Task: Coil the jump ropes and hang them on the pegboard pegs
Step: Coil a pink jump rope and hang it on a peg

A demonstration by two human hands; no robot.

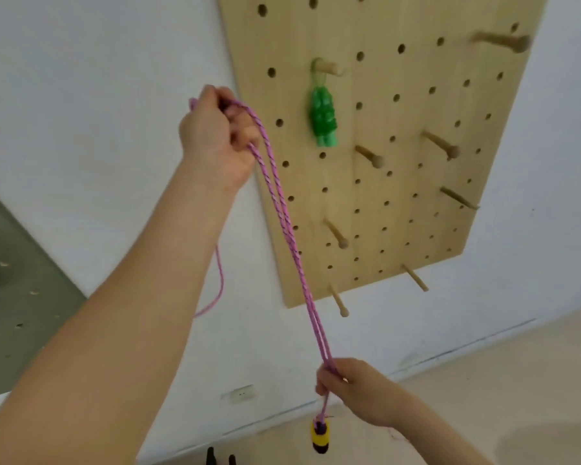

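Note:
A pink braided jump rope (284, 216) runs as two taut strands between my hands. My left hand (215, 135) is raised beside the pegboard's left edge and grips the rope's upper bend. Lower down, my right hand (349, 387) pinches both strands. Yellow-and-purple handles (320, 436) dangle just below my right hand. A slack pink loop (217, 286) hangs behind my left forearm. The wooden pegboard (399, 196) is on the white wall. A green jump rope with green handles (322, 119) hangs from an upper peg (327, 67).
Several bare wooden pegs stick out of the board, among them a middle peg (369, 156), a right peg (440, 144) and a low peg (337, 300). A wall socket (242, 393) sits near the floor. Beige floor lies at lower right; dark objects (220, 459) are at the bottom edge.

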